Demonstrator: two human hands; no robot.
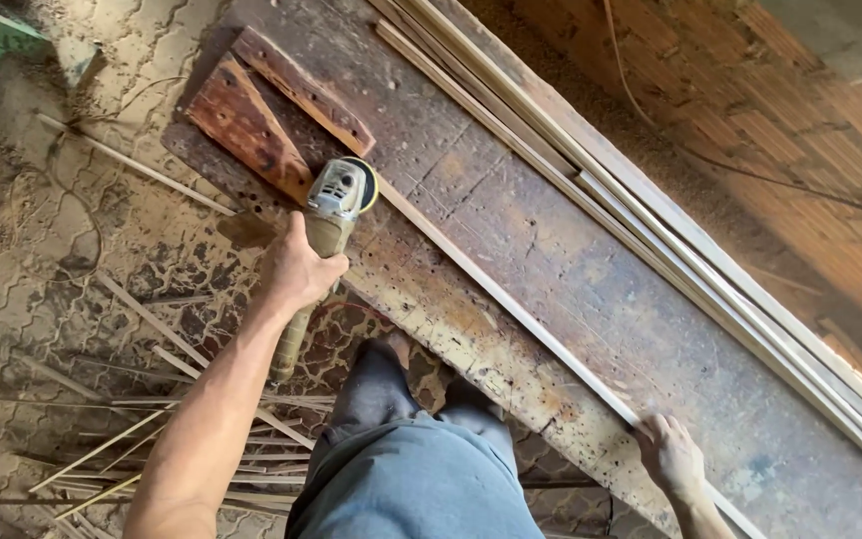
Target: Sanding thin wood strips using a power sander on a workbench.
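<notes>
A long thin wooden strip (511, 309) lies flat along the worn counter (591, 260), running from beside the grinder down to the near end. The left hand (296, 268) has its grip wrapped around the body of an angle grinder (329, 225), whose disc end sits at the far end of the strip, touching or just above it; I cannot tell which. The right hand (668, 454) presses its fingers down on the strip's near end, pinning it to the counter. This looks like the sanding or trimming step, and working along the strip would call for steady pressure from both hands. More strips (670, 230) are stacked along the counter's far edge, two reddish wood blocks (261, 115) lie beyond the grinder, and offcut slivers (152, 439) litter the paved floor.
</notes>
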